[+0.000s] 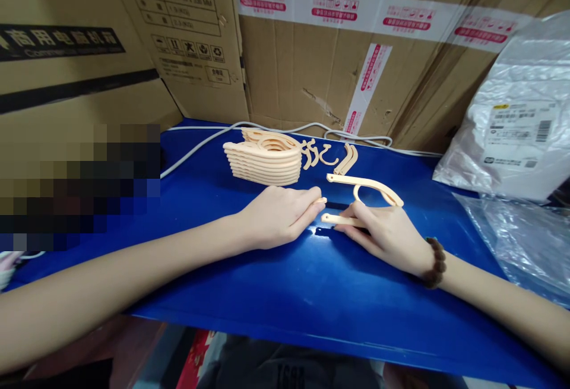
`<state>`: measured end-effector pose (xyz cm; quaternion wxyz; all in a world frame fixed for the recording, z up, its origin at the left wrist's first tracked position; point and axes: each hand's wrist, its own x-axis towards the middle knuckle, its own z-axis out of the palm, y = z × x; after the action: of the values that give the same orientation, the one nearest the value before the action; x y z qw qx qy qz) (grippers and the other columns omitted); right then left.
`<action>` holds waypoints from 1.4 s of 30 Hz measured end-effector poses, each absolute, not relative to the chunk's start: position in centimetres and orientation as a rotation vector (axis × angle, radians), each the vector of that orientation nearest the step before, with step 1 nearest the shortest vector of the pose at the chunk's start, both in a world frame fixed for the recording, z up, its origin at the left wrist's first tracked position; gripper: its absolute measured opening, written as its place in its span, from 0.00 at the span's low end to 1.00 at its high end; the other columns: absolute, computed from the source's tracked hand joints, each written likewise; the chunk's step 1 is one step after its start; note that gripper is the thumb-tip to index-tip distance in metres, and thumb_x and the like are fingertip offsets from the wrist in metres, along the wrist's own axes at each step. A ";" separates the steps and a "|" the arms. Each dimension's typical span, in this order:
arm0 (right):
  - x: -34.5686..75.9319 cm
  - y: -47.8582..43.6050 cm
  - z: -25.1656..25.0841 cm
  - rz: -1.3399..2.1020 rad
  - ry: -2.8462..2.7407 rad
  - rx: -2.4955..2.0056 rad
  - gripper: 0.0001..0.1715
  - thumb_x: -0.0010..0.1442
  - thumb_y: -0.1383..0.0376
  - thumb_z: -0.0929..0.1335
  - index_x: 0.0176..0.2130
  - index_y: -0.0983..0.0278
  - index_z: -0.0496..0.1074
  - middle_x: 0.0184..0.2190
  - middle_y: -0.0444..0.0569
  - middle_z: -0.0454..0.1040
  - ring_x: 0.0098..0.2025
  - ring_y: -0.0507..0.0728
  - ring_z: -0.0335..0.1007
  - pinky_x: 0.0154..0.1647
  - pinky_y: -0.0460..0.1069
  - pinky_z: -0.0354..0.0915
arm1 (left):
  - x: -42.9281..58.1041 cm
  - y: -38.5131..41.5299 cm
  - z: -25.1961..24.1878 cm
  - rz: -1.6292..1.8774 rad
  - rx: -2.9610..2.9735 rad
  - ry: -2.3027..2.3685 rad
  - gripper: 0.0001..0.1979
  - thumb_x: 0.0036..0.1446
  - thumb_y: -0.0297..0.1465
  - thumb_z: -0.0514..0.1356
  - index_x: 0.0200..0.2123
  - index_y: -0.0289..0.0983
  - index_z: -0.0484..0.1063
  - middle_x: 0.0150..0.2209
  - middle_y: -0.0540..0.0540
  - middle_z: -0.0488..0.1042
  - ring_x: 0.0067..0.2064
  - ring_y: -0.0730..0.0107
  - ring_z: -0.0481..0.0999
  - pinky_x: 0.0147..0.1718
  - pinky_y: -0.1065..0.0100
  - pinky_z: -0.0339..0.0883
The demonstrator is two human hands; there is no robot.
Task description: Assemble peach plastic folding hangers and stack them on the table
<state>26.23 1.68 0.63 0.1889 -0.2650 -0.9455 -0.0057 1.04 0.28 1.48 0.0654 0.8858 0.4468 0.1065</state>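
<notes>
My left hand (278, 217) is closed over a small beige plastic piece (323, 200); only its tip shows past the fingertips. My right hand (387, 231) grips a beige plastic hanger arm (338, 220), whose holed end points left toward my left hand. The two hands are close but apart, just above the blue table. Behind my right hand lies another curved hanger arm (367, 182) with a ring under it. Beyond my left hand stands a neat stack of beige folding hangers (265, 163). To its right are several loose hooks (329, 156) and some short curved pieces (347, 160).
The blue table (267, 294) is backed by large cardboard boxes (285, 68). A white cable (205, 144) runs along its back edge. At right stand a white parcel bag (512, 116) and a clear plastic bag (516, 240). A blurred-out patch covers the left.
</notes>
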 end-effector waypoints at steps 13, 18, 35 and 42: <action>26.3 1.7 0.5 -0.077 -2.597 -0.740 0.12 0.76 0.58 0.63 0.44 0.62 0.71 0.37 0.46 0.84 0.32 0.52 0.82 0.30 0.45 0.66 | 1.0 0.1 1.5 0.261 2.715 1.282 0.19 0.76 0.36 0.41 0.40 0.39 0.68 0.35 0.48 0.80 0.34 0.63 0.80 0.30 0.65 0.57; 26.3 1.6 0.7 -0.099 -2.590 -0.699 0.12 0.76 0.60 0.63 0.44 0.62 0.72 0.35 0.45 0.84 0.30 0.51 0.80 0.30 0.45 0.65 | 0.8 0.0 1.9 0.200 2.768 1.219 0.18 0.77 0.39 0.42 0.39 0.39 0.66 0.32 0.49 0.78 0.32 0.62 0.79 0.27 0.65 0.54; 25.9 1.2 1.0 -0.286 -2.560 -0.555 0.12 0.76 0.61 0.63 0.43 0.64 0.73 0.33 0.44 0.83 0.30 0.50 0.80 0.30 0.45 0.67 | 1.2 -0.3 1.7 0.054 2.878 1.262 0.18 0.77 0.45 0.48 0.39 0.38 0.66 0.33 0.46 0.80 0.32 0.59 0.82 0.24 0.66 0.47; 25.8 1.2 1.0 -0.280 -2.585 -0.525 0.12 0.76 0.61 0.63 0.43 0.65 0.72 0.32 0.43 0.83 0.30 0.50 0.79 0.29 0.45 0.65 | 1.4 -0.4 1.8 0.050 2.862 1.239 0.18 0.76 0.45 0.48 0.40 0.38 0.65 0.33 0.47 0.80 0.33 0.60 0.82 0.24 0.66 0.49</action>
<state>25.77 1.17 1.04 0.2421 -0.1921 -0.9455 -0.1025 1.42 -0.43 1.75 0.0110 0.9175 0.3972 0.0160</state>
